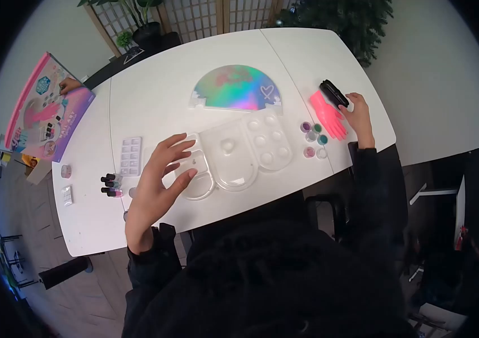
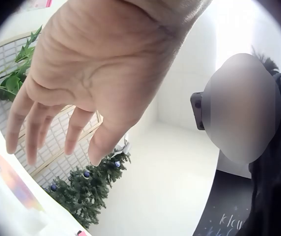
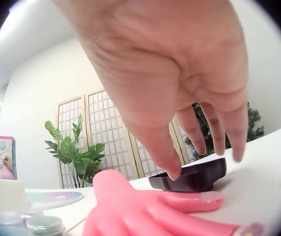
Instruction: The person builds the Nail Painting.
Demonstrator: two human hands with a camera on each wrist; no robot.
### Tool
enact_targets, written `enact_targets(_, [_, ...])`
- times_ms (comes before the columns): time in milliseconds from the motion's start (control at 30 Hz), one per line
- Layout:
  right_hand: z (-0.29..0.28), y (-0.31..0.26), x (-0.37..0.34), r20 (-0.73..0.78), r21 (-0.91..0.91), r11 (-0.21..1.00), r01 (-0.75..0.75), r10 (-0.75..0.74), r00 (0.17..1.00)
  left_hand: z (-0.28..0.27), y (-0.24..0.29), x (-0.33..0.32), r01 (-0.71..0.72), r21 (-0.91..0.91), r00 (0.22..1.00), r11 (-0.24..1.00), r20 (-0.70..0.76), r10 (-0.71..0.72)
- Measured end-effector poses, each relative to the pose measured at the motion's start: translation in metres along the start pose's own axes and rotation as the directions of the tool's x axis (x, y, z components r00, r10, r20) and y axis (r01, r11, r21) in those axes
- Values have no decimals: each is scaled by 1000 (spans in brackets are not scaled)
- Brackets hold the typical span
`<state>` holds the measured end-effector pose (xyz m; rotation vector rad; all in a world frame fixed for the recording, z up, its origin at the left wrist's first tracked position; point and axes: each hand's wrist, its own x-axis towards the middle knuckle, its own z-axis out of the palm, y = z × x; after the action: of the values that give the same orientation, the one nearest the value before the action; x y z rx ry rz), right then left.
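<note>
My left hand [image 1: 158, 186] [image 2: 101, 69] hovers over the left part of a clear plastic tray [image 1: 211, 135], its fingers spread, relaxed and holding nothing. At the table's right side, my right hand [image 1: 359, 117] [image 3: 180, 73] is at the end of a black object [image 1: 334, 94] [image 3: 194, 176]. In the right wrist view the thumb tip overlaps its near edge and the other fingers hang apart from it, not curled round it; whether the thumb touches cannot be told. A pink model hand [image 1: 328, 115] [image 3: 140, 206] lies right beside the black object.
Several small glitter pots [image 1: 311, 136] stand left of the pink hand. A rainbow half-round board [image 1: 234, 90] lies behind the tray. On the left are a white mold tray [image 1: 131, 156], dark-capped bottles [image 1: 112, 191], a small round pot [image 1: 66, 170] and an upright colourful box [image 1: 54, 107].
</note>
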<state>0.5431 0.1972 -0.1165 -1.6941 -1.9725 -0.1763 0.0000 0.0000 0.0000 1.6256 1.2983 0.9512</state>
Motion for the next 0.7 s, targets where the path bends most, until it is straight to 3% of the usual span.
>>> enact_targets(133, [-15,-46,-22,28,137,990,35,-39,999,-14,-20,-10,7,105,1000,994,15,-8])
enact_targets(200, [-21,-72,-31,46,194,977,92,-103,994,-23,-33,-15,-41,316,999,948,32,33])
enact_targets(267, [-28,-104,-23,64,244,958,148,-168,984,-23,-41,-14,34,300,999,953,-4,-34])
enact_targets(333, [-33,-139,-16,217,461,878,132,-255,942,-18,-53,-13,-92,391,996,916,21,91])
enact_targets(467, [2,-167,11,372,490,847,204,-415,830,6,-58,-8,-154,466,980,871,186,73])
enact_targets(500, [23,-163,23,395,444,844,300,-485,780,11,-56,-7,-154,474,982,867,173,80])
enact_targets(567, [51,-167,42,447,391,868,306,-470,761,19,-50,-9,-77,591,969,803,235,-80])
enact_targets(633, [72,-175,64,503,334,891,308,-445,741,20,-62,-11,-74,604,969,794,232,-86])
enact_targets(700, [90,-185,88,736,221,965,143,-261,624,15,-73,-11,-74,617,967,783,235,-95])
